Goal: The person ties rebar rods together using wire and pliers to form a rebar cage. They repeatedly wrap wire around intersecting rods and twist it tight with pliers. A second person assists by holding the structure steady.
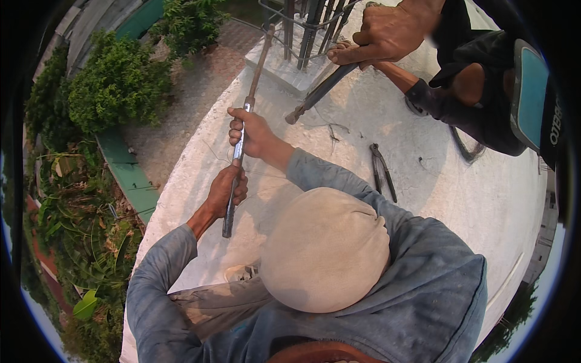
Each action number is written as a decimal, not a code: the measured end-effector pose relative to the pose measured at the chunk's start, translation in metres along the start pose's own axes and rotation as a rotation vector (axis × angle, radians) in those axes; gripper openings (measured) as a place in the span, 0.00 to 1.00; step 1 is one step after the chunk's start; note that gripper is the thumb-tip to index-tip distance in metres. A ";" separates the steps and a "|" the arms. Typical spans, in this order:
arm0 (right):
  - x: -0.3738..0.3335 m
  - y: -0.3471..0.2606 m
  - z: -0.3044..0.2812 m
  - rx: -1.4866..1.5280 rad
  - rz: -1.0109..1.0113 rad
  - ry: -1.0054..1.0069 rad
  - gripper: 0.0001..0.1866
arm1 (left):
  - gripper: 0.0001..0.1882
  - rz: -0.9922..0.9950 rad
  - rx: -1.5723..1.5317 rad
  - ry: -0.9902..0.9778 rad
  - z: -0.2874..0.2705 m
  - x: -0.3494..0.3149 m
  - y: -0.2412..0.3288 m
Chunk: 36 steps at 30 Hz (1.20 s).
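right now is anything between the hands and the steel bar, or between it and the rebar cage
nothing visible does: the left hand and right hand already grip the steel bar, and its far end reaches the rebar cage. a co-worker's bar meets the cage further right, apart from it

My arms reach in from the upper right, meeting near the top edge. My right hand (387,31) sits uppermost, back facing the camera, fingers curled tight in a closed grip. My left forearm, bare below a dark pushed-up sleeve, angles up beneath it. My left hand (342,48) is mostly hidden behind the right, its grip unclear.
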State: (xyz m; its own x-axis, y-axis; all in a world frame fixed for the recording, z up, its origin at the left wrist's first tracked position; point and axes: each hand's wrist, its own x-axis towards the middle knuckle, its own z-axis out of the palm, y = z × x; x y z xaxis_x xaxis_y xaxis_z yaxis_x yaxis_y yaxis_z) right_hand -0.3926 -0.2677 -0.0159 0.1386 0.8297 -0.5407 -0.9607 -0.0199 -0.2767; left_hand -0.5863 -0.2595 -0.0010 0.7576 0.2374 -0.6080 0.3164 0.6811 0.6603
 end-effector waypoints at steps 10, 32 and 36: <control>-0.205 -0.079 -0.181 -1.932 -0.512 1.183 0.32 | 0.28 0.022 -0.039 0.009 0.001 -0.003 0.000; -0.245 -0.129 -0.119 -1.150 0.044 0.393 0.26 | 0.28 0.046 0.081 0.035 0.005 -0.015 0.010; -0.216 -0.138 -0.104 -1.841 0.129 0.325 0.19 | 0.29 0.057 0.095 0.003 -0.002 -0.015 0.010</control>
State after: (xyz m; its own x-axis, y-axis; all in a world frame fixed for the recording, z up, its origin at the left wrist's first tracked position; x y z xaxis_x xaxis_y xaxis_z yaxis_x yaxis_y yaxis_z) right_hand -0.2651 -0.5022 0.0570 0.3428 0.6535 -0.6748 0.4308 -0.7477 -0.5053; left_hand -0.5954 -0.2548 0.0134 0.7741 0.2759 -0.5698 0.3257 0.5981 0.7322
